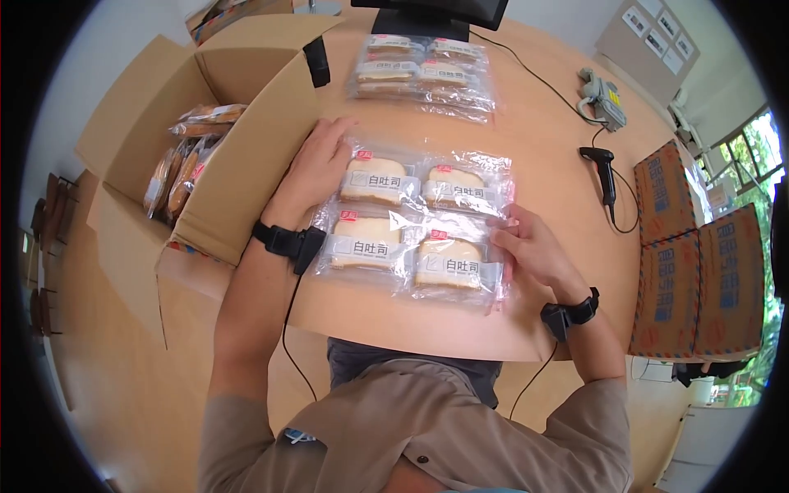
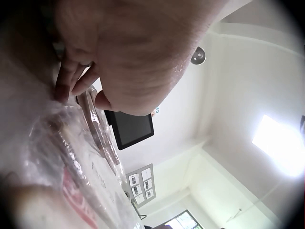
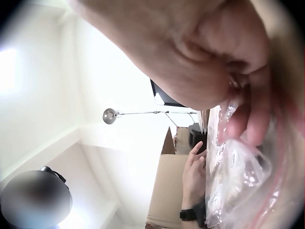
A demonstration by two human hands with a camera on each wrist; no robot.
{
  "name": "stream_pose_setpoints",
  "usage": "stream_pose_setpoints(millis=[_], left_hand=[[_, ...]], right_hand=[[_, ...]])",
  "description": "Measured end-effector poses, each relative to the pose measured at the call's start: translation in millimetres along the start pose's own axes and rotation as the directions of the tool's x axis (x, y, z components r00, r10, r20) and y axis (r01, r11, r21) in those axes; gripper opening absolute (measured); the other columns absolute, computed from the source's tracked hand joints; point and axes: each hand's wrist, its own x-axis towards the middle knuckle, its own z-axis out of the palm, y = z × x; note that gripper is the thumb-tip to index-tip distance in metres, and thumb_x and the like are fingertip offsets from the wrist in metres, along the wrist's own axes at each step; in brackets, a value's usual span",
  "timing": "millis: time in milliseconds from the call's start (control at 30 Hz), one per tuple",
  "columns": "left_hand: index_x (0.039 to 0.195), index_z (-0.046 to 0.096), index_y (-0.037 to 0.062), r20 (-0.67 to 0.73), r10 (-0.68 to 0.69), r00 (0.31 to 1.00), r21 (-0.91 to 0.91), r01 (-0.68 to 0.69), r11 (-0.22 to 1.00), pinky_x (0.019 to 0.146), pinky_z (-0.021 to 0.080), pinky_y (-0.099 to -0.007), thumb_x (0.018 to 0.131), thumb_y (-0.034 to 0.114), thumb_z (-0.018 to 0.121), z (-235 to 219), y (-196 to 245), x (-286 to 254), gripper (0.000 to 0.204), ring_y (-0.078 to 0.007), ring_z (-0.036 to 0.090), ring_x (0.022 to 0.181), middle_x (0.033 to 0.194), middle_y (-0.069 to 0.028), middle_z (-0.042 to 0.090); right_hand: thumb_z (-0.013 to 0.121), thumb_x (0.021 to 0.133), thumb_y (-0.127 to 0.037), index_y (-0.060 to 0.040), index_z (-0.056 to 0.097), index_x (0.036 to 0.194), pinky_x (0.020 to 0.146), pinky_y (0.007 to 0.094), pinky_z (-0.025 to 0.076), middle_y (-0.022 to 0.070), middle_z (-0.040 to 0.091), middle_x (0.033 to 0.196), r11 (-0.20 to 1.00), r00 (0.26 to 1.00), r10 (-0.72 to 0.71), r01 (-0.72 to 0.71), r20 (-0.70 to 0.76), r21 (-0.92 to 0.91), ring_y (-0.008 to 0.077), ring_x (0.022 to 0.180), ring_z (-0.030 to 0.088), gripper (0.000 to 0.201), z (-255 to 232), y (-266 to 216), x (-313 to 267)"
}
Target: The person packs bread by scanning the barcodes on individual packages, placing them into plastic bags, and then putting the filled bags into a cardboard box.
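Note:
A clear plastic bag (image 1: 417, 218) lies flat on the table, with several wrapped slices of white bread (image 1: 370, 234) in two rows. My left hand (image 1: 316, 164) lies along the bag's left side, fingers stretched forward. In the left wrist view its fingertips (image 2: 62, 93) come down beside the crinkled film. At the opposite side, my right hand (image 1: 534, 251) pinches the bag's edge between thumb and fingers. Clear film with a red strip (image 3: 274, 191) shows under those fingers in the right wrist view.
An open cardboard box (image 1: 271, 140) with packed loaves (image 1: 185, 168) stands on the left. Another bread bag (image 1: 423, 74) lies by the monitor (image 1: 436, 12). A barcode scanner (image 1: 604, 177), a telephone (image 1: 604, 99) and taped cartons (image 1: 690, 255) are on the right.

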Motion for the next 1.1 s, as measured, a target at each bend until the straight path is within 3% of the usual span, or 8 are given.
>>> stream_pose_setpoints(millis=[100,167,267,633,933,1033,1067,1100], left_hand=[[0.151,0.063,0.0161,0.090,0.046,0.995,0.021,-0.048,0.999,0.112,0.048,-0.0457,0.103,0.028,0.074,-2.0,30.6,-13.2,0.050,-0.0392,0.054,0.135,0.145,-0.0203,0.053],[0.158,0.060,0.0205,0.265,0.083,0.961,0.354,-0.176,0.918,0.123,0.037,-0.0505,0.097,0.046,0.080,-4.4,58.7,-21.9,0.069,-0.0424,0.041,0.150,0.159,-0.0227,0.045],[0.161,0.057,0.0245,0.327,0.016,0.945,0.417,-0.159,0.895,0.130,0.025,-0.0556,0.089,0.059,0.084,0.6,64.6,-27.9,0.085,-0.0456,0.028,0.159,0.165,-0.0256,0.038],[0.164,0.053,0.0268,0.375,0.024,0.927,0.315,-0.152,0.937,0.130,0.022,-0.0563,0.090,0.058,0.084,12.6,37.9,-23.6,0.086,-0.0467,0.025,0.159,0.166,-0.0290,0.034],[0.165,0.052,0.0271,0.384,0.015,0.923,0.293,-0.137,0.946,0.130,0.022,-0.0562,0.089,0.060,0.083,9.0,43.1,-20.6,0.088,-0.0466,0.028,0.158,0.166,-0.0302,0.034],[0.166,0.052,0.0269,0.377,0.015,0.926,0.318,-0.145,0.937,0.130,0.021,-0.0586,0.089,0.065,0.080,17.0,31.2,-20.2,0.090,-0.0483,0.027,0.158,0.166,-0.0313,0.034],[0.166,0.051,0.0268,0.381,0.036,0.924,0.328,-0.171,0.929,0.129,0.020,-0.0601,0.089,0.068,0.078,17.7,26.1,-20.1,0.091,-0.0496,0.026,0.158,0.166,-0.0318,0.034],[0.166,0.050,0.0271,0.385,0.020,0.923,0.317,-0.153,0.936,0.129,0.020,-0.0622,0.090,0.069,0.077,15.0,29.2,-20.3,0.091,-0.0508,0.024,0.159,0.167,-0.0321,0.033]], right_hand=[[0.064,0.107,-0.011,0.0034,0.068,0.112,0.046,0.0273,0.048,0.0035,0.067,0.072,0.923,0.976,-0.056,-0.029,-0.209,-0.383,0.0103,0.051,0.060,0.016,-19.1,-21.5,-2.5],[0.064,0.107,-0.011,0.0027,0.070,0.107,0.047,0.0267,0.048,0.0028,0.067,0.071,0.928,0.957,-0.131,0.026,-0.260,-0.372,0.0094,0.052,0.060,0.015,-43.5,-15.8,7.5],[0.064,0.106,-0.011,0.0012,0.074,0.103,0.049,0.0256,0.048,0.0018,0.067,0.069,0.934,0.952,-0.176,0.080,-0.252,-0.349,0.0078,0.054,0.059,0.016,-50.1,-9.0,13.8],[0.070,0.107,-0.017,-0.0013,0.075,0.103,0.055,0.0220,0.049,0.0021,0.074,0.080,0.983,0.980,-0.077,0.044,-0.185,-0.177,0.0063,0.065,0.066,0.017,-33.2,-5.5,43.8],[0.079,0.100,-0.022,-0.0066,0.075,0.096,0.058,0.0214,0.049,0.0007,0.072,0.082,0.995,0.998,-0.012,0.018,0.059,-0.099,0.0077,0.066,0.066,0.017,-49.4,-4.2,45.0],[0.073,0.095,-0.015,-0.0071,0.072,0.092,0.060,0.0244,0.051,0.0009,0.068,0.085,0.973,0.941,-0.225,0.204,-0.252,-0.104,0.0115,0.076,0.066,0.009,-95.1,8.7,47.7],[0.070,0.099,-0.018,-0.0057,0.072,0.098,0.060,0.0265,0.054,0.0016,0.067,0.089,0.986,0.971,-0.154,0.139,-0.185,-0.090,0.0122,0.078,0.066,0.013,-104.3,-27.6,32.6],[0.067,0.102,-0.019,-0.0054,0.071,0.103,0.060,0.0289,0.057,0.0019,0.068,0.092,0.980,0.913,-0.195,0.168,-0.358,-0.105,0.0119,0.076,0.066,0.015,-105.4,-43.9,25.8]])
